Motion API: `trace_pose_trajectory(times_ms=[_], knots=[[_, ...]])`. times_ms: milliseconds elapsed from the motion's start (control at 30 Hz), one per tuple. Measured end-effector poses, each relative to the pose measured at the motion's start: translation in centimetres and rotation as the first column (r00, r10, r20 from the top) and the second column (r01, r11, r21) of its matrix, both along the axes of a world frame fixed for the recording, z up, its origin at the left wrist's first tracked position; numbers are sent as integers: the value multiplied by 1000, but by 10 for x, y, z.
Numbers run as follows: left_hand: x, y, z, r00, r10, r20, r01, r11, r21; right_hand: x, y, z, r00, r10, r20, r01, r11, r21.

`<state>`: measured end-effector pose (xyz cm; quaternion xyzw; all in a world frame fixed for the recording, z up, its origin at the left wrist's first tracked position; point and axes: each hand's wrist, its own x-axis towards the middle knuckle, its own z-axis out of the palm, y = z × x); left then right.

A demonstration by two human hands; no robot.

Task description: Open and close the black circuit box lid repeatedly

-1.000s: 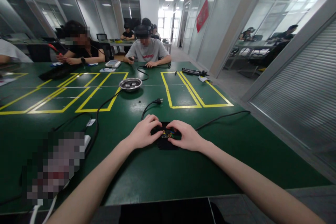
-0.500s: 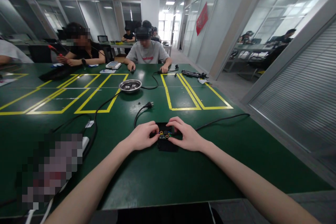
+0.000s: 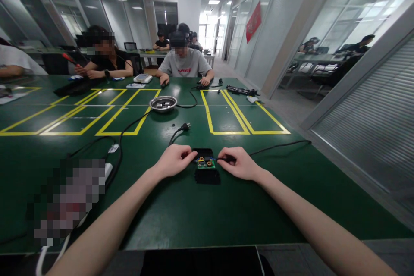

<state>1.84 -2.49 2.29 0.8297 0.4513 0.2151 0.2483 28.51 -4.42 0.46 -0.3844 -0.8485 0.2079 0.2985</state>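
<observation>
A small black plastic case point(image 3: 207, 177) lies open on the green table in front of me, a green circuit board point(image 3: 204, 164) with yellow-ringed coils inside it. At the case's left edge is my left hand point(image 3: 174, 161), its fingers curled and its thumb against the rim. A black power cord with a plug point(image 3: 185, 127) runs down behind that hand; what the fingers hold is hidden. My right hand point(image 3: 241, 164) pinches a black cable point(image 3: 228, 158) just right of the case. Thin blue wires lead from the cable end towards the board.
A metal bowl point(image 3: 163, 103) with small metal parts stands ahead on the green table point(image 3: 168, 220). Yellow tape point(image 3: 230, 133) marks the surface. A blurred-out item point(image 3: 74, 198) with white cords lies at left. Across the table, a person in grey point(image 3: 186, 62) handles a cord.
My right hand has moved right, off the board, with the cable between its fingers. My left hand has shifted slightly up and left. More of the board shows.
</observation>
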Motion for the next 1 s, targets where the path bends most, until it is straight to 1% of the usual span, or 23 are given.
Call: trace_pose_trajectory(times_ms=[67, 133, 233, 300, 333, 400, 467, 533, 600, 633, 733, 1000], knots=[[-1, -2, 1, 987, -110, 117, 126, 981, -146, 2, -3, 2, 997, 72, -33, -75, 993, -86], [-2, -3, -1, 965, -163, 203, 216, 938, -270, 3, -5, 3, 991, 131, -41, -136, 977, -163], [-4, -1, -5, 952, -187, 244, 270, 886, -375, 4, -5, 4, 987, 163, -12, -161, 963, -217], [-5, 1, -6, 947, -202, 248, 293, 862, -414, 3, -4, 4, 988, 150, 31, -140, 970, -200], [-6, 1, -6, 947, -209, 244, 297, 858, -419, 2, -3, 4, 990, 132, 57, -121, 977, -173], [-5, 1, -4, 954, -224, 198, 286, 875, -391, 1, -3, 6, 991, 87, 104, -77, 992, -99], [-3, -2, -1, 971, -222, 89, 238, 924, -300, -1, -3, 8, 990, 55, 128, -50, 998, -43], [-1, -5, 1, 981, -187, -47, 177, 970, -167, -3, -4, 9, 990, 49, 135, -46, 999, -28], [1, -7, 1, 976, -163, -143, 154, 986, -72, -4, -5, 9, 988, 62, 139, -58, 998, -36], [2, -7, 1, 972, -158, -174, 152, 987, -48, -4, -5, 9, 988, 68, 142, -63, 997, -38], [1, -6, 1, 962, -147, -229, 145, 989, -28, -5, -5, 8, 987, 66, 145, -63, 998, -22], [-2, -4, 7, 942, -147, -301, 140, 989, -46, -6, -4, 5, 991, 34, 130, -35, 999, 6]])
